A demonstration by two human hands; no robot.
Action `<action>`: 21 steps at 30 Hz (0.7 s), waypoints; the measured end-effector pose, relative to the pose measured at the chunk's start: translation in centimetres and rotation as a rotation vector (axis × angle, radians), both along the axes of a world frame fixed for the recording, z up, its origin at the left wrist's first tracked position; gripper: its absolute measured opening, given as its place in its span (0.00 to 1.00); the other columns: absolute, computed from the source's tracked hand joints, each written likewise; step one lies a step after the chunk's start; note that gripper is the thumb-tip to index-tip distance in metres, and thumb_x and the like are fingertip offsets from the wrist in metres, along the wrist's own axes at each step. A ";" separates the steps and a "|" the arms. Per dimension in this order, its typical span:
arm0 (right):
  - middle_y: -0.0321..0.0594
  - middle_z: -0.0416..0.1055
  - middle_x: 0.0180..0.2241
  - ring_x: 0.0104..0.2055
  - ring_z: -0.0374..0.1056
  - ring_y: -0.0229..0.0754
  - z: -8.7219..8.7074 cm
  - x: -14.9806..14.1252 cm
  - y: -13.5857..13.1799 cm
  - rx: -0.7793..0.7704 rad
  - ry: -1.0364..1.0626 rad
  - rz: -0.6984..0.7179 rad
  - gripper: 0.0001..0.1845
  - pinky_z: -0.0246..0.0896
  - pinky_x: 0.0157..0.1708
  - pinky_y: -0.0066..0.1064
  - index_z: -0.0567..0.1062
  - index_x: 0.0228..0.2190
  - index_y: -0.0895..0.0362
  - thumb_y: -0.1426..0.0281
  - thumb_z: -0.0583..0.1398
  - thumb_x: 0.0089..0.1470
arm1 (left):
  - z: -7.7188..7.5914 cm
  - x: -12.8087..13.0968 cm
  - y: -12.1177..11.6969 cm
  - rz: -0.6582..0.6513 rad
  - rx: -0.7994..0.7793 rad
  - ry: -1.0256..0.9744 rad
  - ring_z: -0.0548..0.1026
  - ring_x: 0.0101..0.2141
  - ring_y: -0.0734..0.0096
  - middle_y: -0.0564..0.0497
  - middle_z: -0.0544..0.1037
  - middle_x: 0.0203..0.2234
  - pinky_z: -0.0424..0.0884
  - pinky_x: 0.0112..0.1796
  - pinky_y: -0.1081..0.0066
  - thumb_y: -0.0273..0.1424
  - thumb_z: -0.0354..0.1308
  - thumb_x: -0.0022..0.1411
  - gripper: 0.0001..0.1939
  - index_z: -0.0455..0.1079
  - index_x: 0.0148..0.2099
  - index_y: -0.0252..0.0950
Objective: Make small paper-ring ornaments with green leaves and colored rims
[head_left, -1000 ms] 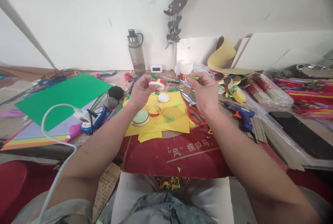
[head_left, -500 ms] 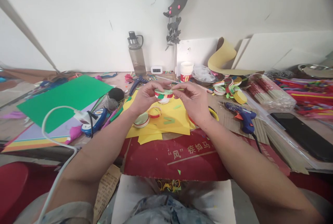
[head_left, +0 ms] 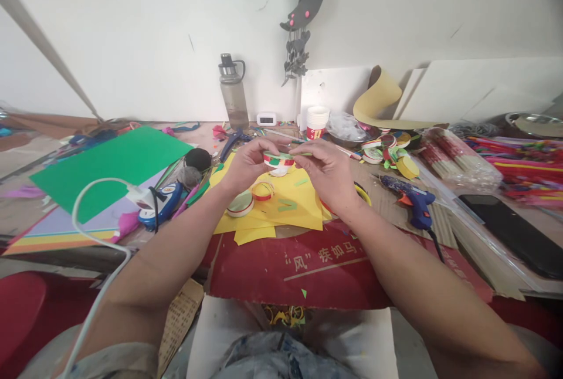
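My left hand [head_left: 246, 163] is closed on the left side of a small round paper-cup piece [head_left: 281, 162], white and red with green bits on it. My right hand [head_left: 329, 175] meets it from the right, thumb and fingers pinched on a thin green paper strip [head_left: 303, 154] at the top edge. Its far end is too small to make out. Below the hands, yellow paper sheets [head_left: 292, 215] carry a white ring with a red edge [head_left: 240, 204], a yellow-and-red ring [head_left: 263, 191] and green scraps [head_left: 287, 206].
A blue glue gun [head_left: 411, 197] lies to the right, near a black phone [head_left: 510, 232]. Red cardboard [head_left: 299, 279] covers the front edge. Behind stand a water bottle [head_left: 233, 94] and stacked paper cups [head_left: 316, 121]. A green sheet [head_left: 109, 168] and white cable [head_left: 101, 285] are left.
Both hands stay on the cup piece with only slight finger movement. The view has shifted a little.
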State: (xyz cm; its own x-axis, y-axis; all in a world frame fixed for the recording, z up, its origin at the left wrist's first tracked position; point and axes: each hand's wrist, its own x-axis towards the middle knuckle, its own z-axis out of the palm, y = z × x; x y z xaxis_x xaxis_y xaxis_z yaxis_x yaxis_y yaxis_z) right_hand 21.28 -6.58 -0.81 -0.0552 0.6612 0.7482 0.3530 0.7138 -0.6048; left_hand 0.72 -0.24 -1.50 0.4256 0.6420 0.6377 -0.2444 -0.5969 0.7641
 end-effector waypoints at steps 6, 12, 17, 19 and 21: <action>0.40 0.84 0.42 0.47 0.78 0.48 0.1 0.2 -0.2 0.035 -0.096 -0.023 0.09 0.73 0.51 0.44 0.85 0.39 0.47 0.71 0.64 0.65 | 0.0 0.0 -0.1 0.022 -0.018 0.005 0.83 0.47 0.63 0.44 0.84 0.49 0.78 0.51 0.61 0.42 0.80 0.53 0.20 0.76 0.38 0.37; 0.42 0.84 0.44 0.49 0.78 0.49 0.1 0.3 -0.2 0.101 -0.156 -0.022 0.10 0.73 0.53 0.46 0.85 0.40 0.48 0.70 0.62 0.67 | -0.1 0.2 -0.2 0.058 0.021 -0.010 0.83 0.47 0.62 0.44 0.85 0.48 0.77 0.52 0.61 0.41 0.80 0.53 0.19 0.76 0.37 0.38; 0.41 0.84 0.45 0.50 0.78 0.49 0.2 0.3 -0.4 0.083 -0.181 -0.055 0.09 0.73 0.55 0.47 0.85 0.40 0.46 0.69 0.63 0.67 | -0.1 0.2 0.0 0.061 0.002 0.002 0.83 0.49 0.61 0.44 0.85 0.48 0.77 0.52 0.61 0.42 0.81 0.51 0.20 0.76 0.37 0.38; 0.41 0.84 0.45 0.50 0.77 0.49 0.3 0.3 -0.5 0.075 -0.174 -0.049 0.08 0.73 0.55 0.47 0.84 0.41 0.47 0.69 0.64 0.66 | -0.1 0.1 0.1 0.049 -0.007 0.003 0.83 0.50 0.60 0.44 0.85 0.48 0.77 0.52 0.61 0.41 0.81 0.49 0.21 0.76 0.37 0.37; 0.42 0.84 0.45 0.49 0.77 0.49 0.4 0.3 -0.5 0.054 -0.161 -0.029 0.07 0.73 0.54 0.46 0.84 0.42 0.47 0.69 0.65 0.66 | -0.2 0.0 0.1 0.048 -0.023 0.001 0.83 0.50 0.61 0.44 0.85 0.47 0.78 0.51 0.62 0.40 0.82 0.49 0.21 0.76 0.37 0.37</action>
